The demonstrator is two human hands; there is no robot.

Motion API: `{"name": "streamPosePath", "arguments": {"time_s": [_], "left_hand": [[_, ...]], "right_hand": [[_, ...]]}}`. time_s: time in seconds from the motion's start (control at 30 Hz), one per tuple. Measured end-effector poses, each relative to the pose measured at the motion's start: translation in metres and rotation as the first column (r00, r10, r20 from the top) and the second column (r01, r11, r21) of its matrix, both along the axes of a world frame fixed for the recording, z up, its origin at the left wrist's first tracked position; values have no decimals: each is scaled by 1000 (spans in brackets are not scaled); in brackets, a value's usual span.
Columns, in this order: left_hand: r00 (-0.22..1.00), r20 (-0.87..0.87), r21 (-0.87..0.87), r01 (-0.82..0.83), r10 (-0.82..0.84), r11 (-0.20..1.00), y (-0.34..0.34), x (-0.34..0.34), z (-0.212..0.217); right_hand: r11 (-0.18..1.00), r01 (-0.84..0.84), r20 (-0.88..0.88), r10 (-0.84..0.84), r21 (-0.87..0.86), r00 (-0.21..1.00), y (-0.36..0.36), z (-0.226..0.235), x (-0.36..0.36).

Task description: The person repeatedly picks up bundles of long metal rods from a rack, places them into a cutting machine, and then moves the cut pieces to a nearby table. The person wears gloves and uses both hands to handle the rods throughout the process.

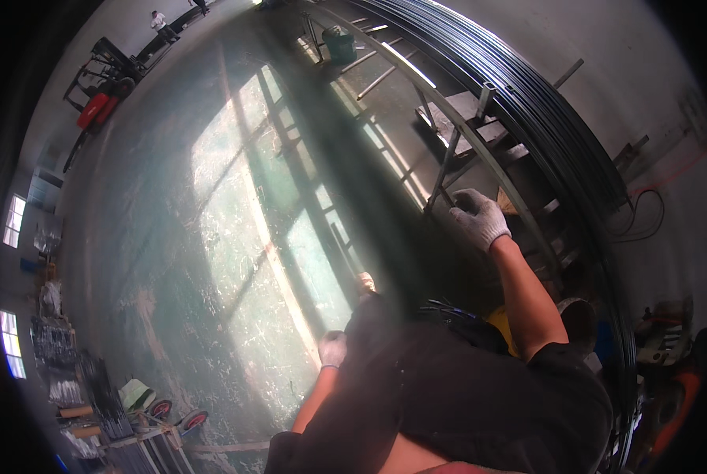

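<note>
My right hand [480,218], in a pale knit glove, is raised beside the long metal rack frame [492,162]. Its fingers are loosely bent and apart, with nothing visible between them. Whether it touches the frame I cannot tell. Low beside my dark trouser leg hangs my left hand [333,348], also gloved. The fingers of that hand are mostly hidden, and no held thing shows. Along the rack lies a bundle of long dark metal bars [543,103].
A green bucket [339,46] stands near the rack's far end. Short bars [379,79] stick out over the floor from the rack. A red forklift [97,109] is parked far left, with a person [161,24] beyond. A wheeled cart [152,442] stands at lower left.
</note>
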State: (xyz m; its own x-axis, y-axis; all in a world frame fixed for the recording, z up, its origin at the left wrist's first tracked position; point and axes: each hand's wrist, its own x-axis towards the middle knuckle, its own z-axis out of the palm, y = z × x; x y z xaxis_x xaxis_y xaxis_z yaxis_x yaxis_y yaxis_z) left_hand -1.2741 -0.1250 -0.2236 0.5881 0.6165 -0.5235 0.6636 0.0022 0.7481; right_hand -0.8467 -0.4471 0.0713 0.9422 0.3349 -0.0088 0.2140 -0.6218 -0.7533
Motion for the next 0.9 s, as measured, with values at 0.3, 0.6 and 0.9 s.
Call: {"name": "streamPosePath", "arguments": {"time_s": [0.3,0.6,0.9], "left_hand": [[943,-135,240,327,-303,914,235,279,110],[941,-208,123,294,-265,948,364,472,61],[989,-62,102,142,-136,985,484,660,117]], "right_hand": [[977,167,-198,-191,-131,962,99,-33,133],[967,231,31,-229,-104,973,253,-47,380],[976,174,427,-103,-131,898,464,77,726]]}}
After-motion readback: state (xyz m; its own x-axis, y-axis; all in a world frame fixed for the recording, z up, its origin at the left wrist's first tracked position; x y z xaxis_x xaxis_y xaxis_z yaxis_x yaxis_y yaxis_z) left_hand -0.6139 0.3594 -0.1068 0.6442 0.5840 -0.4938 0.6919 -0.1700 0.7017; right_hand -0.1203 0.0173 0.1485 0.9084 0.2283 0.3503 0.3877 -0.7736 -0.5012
